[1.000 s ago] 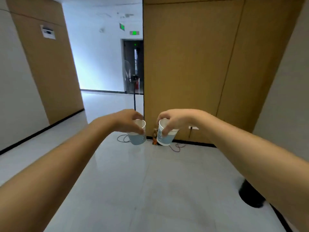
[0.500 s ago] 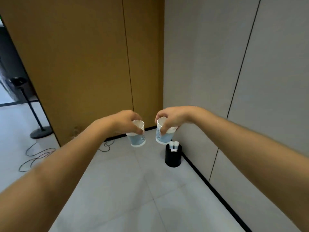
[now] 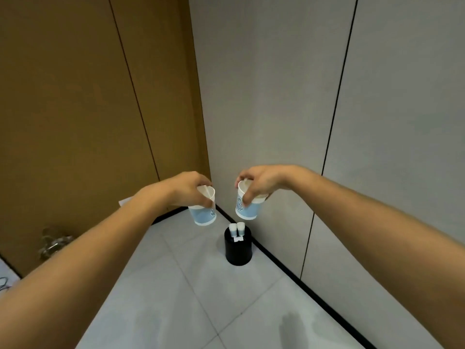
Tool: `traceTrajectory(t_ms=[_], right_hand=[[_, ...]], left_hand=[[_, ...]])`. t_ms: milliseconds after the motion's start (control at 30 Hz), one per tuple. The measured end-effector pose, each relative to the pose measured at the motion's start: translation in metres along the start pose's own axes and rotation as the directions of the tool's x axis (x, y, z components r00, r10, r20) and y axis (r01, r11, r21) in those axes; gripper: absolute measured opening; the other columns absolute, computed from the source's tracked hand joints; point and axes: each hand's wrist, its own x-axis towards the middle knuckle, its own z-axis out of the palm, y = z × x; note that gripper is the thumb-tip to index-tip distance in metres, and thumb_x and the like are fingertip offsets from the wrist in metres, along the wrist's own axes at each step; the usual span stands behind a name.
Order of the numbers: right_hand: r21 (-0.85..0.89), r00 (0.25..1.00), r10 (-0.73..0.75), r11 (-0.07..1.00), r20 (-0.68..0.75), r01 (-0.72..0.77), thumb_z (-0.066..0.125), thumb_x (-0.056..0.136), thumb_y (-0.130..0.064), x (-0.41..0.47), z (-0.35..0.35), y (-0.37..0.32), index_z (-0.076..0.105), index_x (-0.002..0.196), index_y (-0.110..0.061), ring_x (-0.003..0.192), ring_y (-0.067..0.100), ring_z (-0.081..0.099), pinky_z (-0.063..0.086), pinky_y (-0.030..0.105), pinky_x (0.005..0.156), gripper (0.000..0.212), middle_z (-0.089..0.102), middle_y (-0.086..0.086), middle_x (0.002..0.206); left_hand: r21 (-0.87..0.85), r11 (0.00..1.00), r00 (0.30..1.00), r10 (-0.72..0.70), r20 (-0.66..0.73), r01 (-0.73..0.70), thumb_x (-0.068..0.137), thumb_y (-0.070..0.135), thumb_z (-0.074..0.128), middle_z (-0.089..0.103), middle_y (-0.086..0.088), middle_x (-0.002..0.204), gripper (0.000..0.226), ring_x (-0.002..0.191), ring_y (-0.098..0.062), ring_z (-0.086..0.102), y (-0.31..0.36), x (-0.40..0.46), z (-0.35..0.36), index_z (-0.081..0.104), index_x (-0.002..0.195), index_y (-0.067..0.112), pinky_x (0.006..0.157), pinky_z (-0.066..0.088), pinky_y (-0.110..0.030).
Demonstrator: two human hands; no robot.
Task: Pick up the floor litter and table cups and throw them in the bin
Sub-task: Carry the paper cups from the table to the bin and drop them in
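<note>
My left hand (image 3: 187, 188) grips a white and blue paper cup (image 3: 205, 212) by its rim, holding it in the air. My right hand (image 3: 260, 183) pinches a second paper cup (image 3: 247, 206) of the same kind by its rim. Both cups hang upright above the floor, a short way apart. Below and between them stands a small black bin (image 3: 238, 249) on the floor in the corner. Two cups (image 3: 237, 228) stick up out of the bin, bottoms up.
The bin sits where a brown wood-panel wall (image 3: 75, 109) meets a grey wall (image 3: 276, 84). A black skirting line (image 3: 297, 275) runs along the grey wall. Light grey floor tiles (image 3: 201, 298) lie before the bin. A cable (image 3: 3, 283) shows at the far left.
The view has swung right from the corridor to the corner and drawn closer to the bin. Both hands still hold their cups, now nearly over the bin.
</note>
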Motion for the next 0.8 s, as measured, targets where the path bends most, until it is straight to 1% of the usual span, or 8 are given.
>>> traceTrajectory(t_ms=[100, 200, 333, 433, 567, 633, 700, 800], right_hand=[[0.009, 0.999, 0.033, 0.999, 0.025, -0.033, 0.077, 0.078, -0.015, 0.043, -0.011, 0.021, 0.052, 0.12, -0.022, 0.113, 0.029, 0.055, 0.055, 0.037, 0.082, 0.049, 0.053, 0.007, 0.123], [0.027, 0.998, 0.055, 0.998, 0.035, -0.055, 0.077, 0.077, -0.016, 0.09, -0.026, 0.048, 0.052, 0.121, -0.022, 0.111, 0.028, 0.056, 0.055, 0.036, 0.082, 0.051, 0.054, 0.007, 0.122], [0.063, 0.995, 0.083, 0.994, 0.052, -0.086, 0.076, 0.078, -0.015, 0.161, -0.056, 0.094, 0.053, 0.124, -0.02, 0.113, 0.028, 0.057, 0.055, 0.04, 0.086, 0.052, 0.055, 0.007, 0.123], [0.066, 0.994, 0.093, 0.993, 0.065, -0.097, 0.076, 0.078, -0.015, 0.221, -0.091, 0.128, 0.054, 0.122, -0.02, 0.113, 0.027, 0.056, 0.055, 0.039, 0.086, 0.05, 0.054, 0.005, 0.122], [0.045, 0.991, 0.098, 0.994, 0.093, -0.102, 0.077, 0.077, -0.017, 0.301, -0.138, 0.168, 0.055, 0.12, -0.023, 0.109, 0.023, 0.053, 0.055, 0.033, 0.077, 0.049, 0.049, -0.001, 0.119], [0.06, 0.992, 0.096, 0.993, 0.08, -0.101, 0.078, 0.076, -0.018, 0.344, -0.155, 0.184, 0.055, 0.115, -0.025, 0.109, 0.023, 0.053, 0.055, 0.032, 0.076, 0.046, 0.05, -0.001, 0.117], [0.087, 0.991, 0.106, 0.99, 0.083, -0.113, 0.079, 0.074, -0.019, 0.386, -0.161, 0.199, 0.055, 0.112, -0.027, 0.107, 0.023, 0.054, 0.055, 0.032, 0.075, 0.046, 0.052, 0.0, 0.116], [0.075, 0.984, 0.114, 0.989, 0.135, -0.125, 0.08, 0.073, -0.021, 0.451, -0.158, 0.221, 0.055, 0.115, -0.026, 0.107, 0.023, 0.054, 0.055, 0.032, 0.074, 0.049, 0.051, 0.0, 0.117]], left_hand=[[0.011, 1.0, 0.999, 0.024, 0.045, -0.025, 0.082, 0.039, 0.07, 0.056, -0.002, 0.125, 0.056, 0.11, -0.022, 0.052, -0.008, 0.05, 0.008, 0.053, 0.131, 0.017, 0.093, 0.047, -0.036], [0.032, 0.999, 0.995, 0.036, 0.089, -0.039, 0.081, 0.041, 0.07, 0.055, -0.002, 0.127, 0.057, 0.113, -0.023, 0.052, -0.016, 0.112, 0.018, 0.053, 0.131, 0.017, 0.097, 0.047, -0.039], [0.016, 0.999, 0.992, 0.047, 0.114, -0.049, 0.079, 0.041, 0.072, 0.056, 0.0, 0.126, 0.055, 0.11, -0.022, 0.054, -0.023, 0.212, 0.029, 0.055, 0.127, 0.021, 0.096, 0.048, -0.039], [-0.013, 0.999, 0.992, 0.04, 0.123, -0.039, 0.078, 0.041, 0.072, 0.055, 0.001, 0.126, 0.056, 0.111, -0.02, 0.053, -0.026, 0.292, 0.032, 0.054, 0.128, 0.022, 0.094, 0.047, -0.035], [-0.072, 0.997, 0.992, 0.012, 0.122, -0.003, 0.079, 0.04, 0.072, 0.054, 0.0, 0.128, 0.058, 0.112, -0.021, 0.052, -0.035, 0.389, 0.031, 0.052, 0.13, 0.019, 0.089, 0.044, -0.029], [-0.1, 0.995, 0.994, -0.011, 0.111, 0.023, 0.079, 0.038, 0.072, 0.053, -0.002, 0.129, 0.059, 0.114, -0.021, 0.051, -0.045, 0.432, 0.034, 0.052, 0.13, 0.018, 0.088, 0.043, -0.028], [-0.125, 0.991, 0.991, -0.041, 0.13, 0.057, 0.08, 0.036, 0.073, 0.052, -0.004, 0.131, 0.06, 0.117, -0.023, 0.051, -0.06, 0.467, 0.041, 0.051, 0.132, 0.016, 0.091, 0.043, -0.03], [-0.163, 0.978, 0.981, -0.099, 0.168, 0.127, 0.08, 0.036, 0.073, 0.052, -0.004, 0.133, 0.061, 0.117, -0.022, 0.051, -0.095, 0.517, 0.056, 0.05, 0.133, 0.017, 0.087, 0.043, -0.026]])
